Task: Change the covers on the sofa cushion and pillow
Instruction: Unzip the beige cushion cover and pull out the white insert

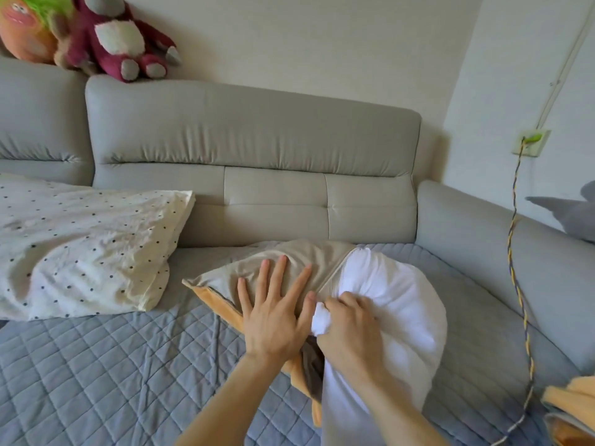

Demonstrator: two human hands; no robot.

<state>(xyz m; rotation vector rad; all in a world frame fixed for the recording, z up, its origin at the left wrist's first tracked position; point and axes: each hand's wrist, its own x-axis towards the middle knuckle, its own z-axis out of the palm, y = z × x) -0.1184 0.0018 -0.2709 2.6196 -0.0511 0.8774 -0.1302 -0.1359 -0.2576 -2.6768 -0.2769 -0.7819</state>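
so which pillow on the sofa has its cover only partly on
The plain white cushion, sticking out of the beige-and-orange zip cover; the cream polka-dot pillow at left looks fully covered.

**Soft cloth over smooth upholstery**

The sofa back [251,136] is smooth, matt grey upholstery that looks like leather, puckered along its seams. The quilted seat cover [96,365] is matt blue-grey cloth stitched in diamonds. At left, the dotted pillow [80,246] wears thin, crinkled cream cloth. The cushion cover [225,278] is a matt beige weave on top, with a fuzzy orange underside [219,304]. The white insert [402,300] is soft, smooth cloth, gathered into folds. At far left, the plush toy [119,37] has a shaggy pile. At right hangs a braided cord [515,252].
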